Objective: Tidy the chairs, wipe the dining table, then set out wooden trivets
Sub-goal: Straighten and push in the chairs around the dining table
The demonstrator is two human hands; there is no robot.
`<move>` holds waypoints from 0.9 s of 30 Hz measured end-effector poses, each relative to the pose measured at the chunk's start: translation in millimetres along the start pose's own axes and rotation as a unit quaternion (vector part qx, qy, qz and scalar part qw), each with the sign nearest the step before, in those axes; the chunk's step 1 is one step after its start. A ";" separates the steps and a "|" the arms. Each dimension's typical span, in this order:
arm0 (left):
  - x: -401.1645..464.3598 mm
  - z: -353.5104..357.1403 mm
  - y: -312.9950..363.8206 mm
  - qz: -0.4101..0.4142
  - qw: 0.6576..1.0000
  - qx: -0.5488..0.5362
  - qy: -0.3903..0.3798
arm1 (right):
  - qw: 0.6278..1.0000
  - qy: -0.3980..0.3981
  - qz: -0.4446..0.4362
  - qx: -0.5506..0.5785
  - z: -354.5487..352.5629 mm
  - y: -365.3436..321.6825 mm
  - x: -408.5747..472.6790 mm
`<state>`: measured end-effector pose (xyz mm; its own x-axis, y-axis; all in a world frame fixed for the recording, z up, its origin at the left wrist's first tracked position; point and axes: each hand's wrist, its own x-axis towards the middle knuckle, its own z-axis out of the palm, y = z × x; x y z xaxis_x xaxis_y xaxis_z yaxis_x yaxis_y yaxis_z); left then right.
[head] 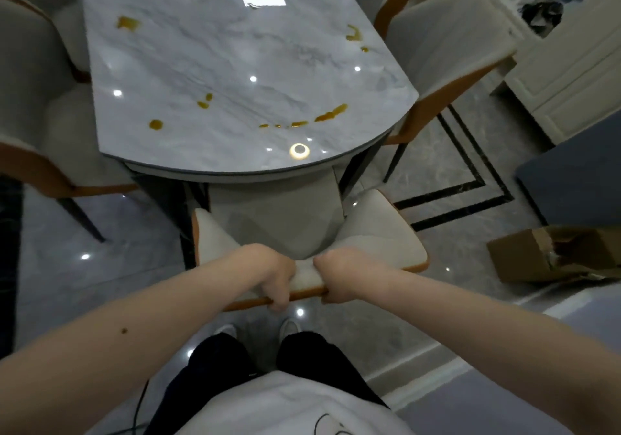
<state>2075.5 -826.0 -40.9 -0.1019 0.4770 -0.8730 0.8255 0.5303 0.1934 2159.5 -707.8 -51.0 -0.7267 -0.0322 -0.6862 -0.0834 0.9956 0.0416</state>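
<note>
Both the left hand [274, 275] and right hand [339, 275] gripped the chair [379, 233] back, tidying chairs; next seemingly called for pushing it under the stained table [235, 65].

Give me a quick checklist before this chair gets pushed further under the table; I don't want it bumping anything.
1. Grip: left hand and right hand both curl over the top of the chair back: ok.
2. Alignment: chair faces the table end squarely, seat partly under the table: ok.
3. Side clearance to the table legs: cannot tell, shadowed.
4. Floor path: cardboard box sits off to the right, apart from the chair: ok.
5. Feet: shoes right behind the chair: ok.
6. Tabletop ready for trivets: orange spills unwiped: not ok.
</note>
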 end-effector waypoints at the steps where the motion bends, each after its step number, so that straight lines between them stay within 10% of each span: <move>1: 0.1 0.1 1.8 -0.009 1.000 -0.004 -0.001 | 1.000 0.008 -0.008 0.000 0.2 1.5 -0.5; 10: -1.6 26.2 6.9 -0.031 0.986 -0.104 0.128 | 0.991 0.071 -0.095 0.064 23.6 38.7 -14.3; 27: 8.6 11.5 16.7 -0.053 0.983 -0.150 0.088 | 0.981 0.112 -0.154 0.030 25.5 70.7 -10.7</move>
<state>2094.8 -821.1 -50.4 -0.2948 0.5072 -0.8099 0.6066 0.7542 0.2515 2178.8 -634.8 -59.2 -0.8059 -0.3441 -0.4817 -0.2874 0.9388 -0.1898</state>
